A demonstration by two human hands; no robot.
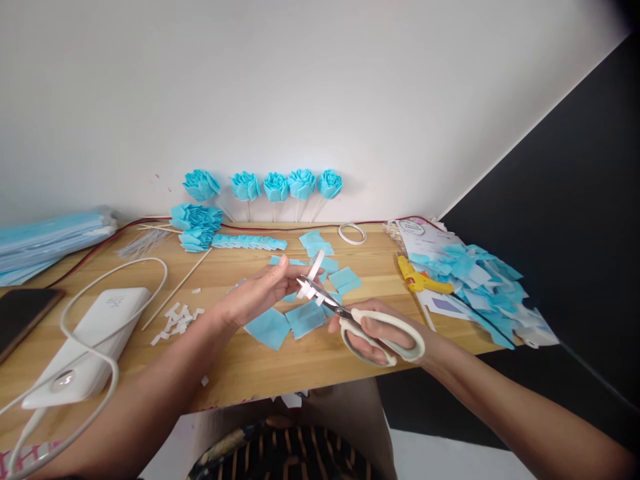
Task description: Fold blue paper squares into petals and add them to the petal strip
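My right hand (pixel 373 331) is closed through the white handles of a pair of scissors (pixel 345 313), whose blades point left and up. My left hand (pixel 263 290) pinches a narrow white strip (pixel 314 268), probably tape, right at the blade tips. Both hands hover over the front of a wooden table (pixel 280 367). Blue paper squares (pixel 287 322) lie flat on the wood just beneath the hands. Small white cut pieces (pixel 176 319) are scattered to the left of my left forearm.
Blue paper flowers on sticks (pixel 277 187) lean on the back wall. A yellow glue gun (pixel 420 280) and a heap of blue scraps (pixel 477 280) lie right. A white power bank (pixel 93 343) with cable, a phone (pixel 23 313) and a tape roll (pixel 352 233) also lie here.
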